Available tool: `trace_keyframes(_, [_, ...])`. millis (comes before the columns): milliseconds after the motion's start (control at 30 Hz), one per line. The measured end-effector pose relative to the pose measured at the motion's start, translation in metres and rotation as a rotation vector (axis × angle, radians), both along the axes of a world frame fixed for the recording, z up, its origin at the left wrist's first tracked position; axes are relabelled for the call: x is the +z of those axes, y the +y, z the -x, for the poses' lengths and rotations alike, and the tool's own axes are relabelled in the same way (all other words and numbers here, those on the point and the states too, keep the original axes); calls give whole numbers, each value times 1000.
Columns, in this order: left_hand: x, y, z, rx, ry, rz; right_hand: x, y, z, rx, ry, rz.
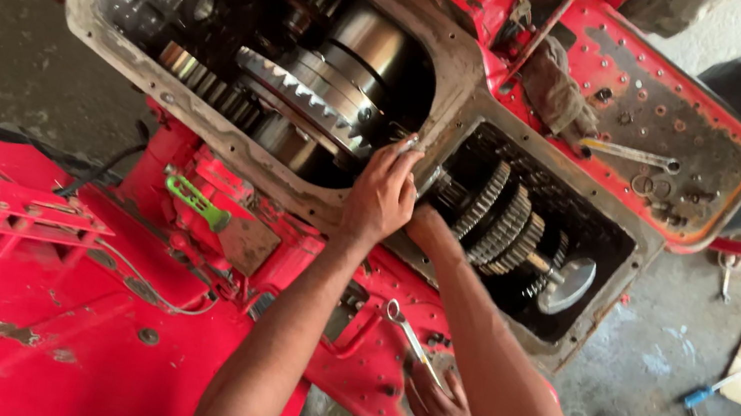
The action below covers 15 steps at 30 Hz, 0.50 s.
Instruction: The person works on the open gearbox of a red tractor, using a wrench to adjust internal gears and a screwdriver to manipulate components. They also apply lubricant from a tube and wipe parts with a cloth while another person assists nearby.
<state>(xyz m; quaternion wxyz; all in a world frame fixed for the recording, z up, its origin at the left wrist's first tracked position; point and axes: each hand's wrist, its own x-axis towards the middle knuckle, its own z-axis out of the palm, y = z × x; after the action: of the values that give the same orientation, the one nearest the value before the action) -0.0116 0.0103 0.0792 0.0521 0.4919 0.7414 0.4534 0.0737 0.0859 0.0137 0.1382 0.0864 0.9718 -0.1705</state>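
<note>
The open red gearbox housing lies tilted, its grey gasket rim bare. The larger bay holds a big toothed ring gear beside polished drums. The smaller bay holds a row of dark gears on a shaft, running diagonally toward a shiny disc.

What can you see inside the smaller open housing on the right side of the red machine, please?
Inside the smaller housing sits a row of gears on a shaft and a shiny round disc. The right hand reaches in at its left end, fingers hidden; the depths below are too dark to tell.
</note>
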Motion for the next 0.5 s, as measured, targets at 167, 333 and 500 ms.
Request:
trace_keyframes(167, [0,1,4,-6,-3,-4,6,0,7,-240,-47,173])
trace_keyframes(333, [-3,0,2,-2,-16,-1,9,-2,9,-503,103,542])
trace_keyframes(500, [-3,0,1,-3,-21,30,13,0,4,-16,-95,-20])
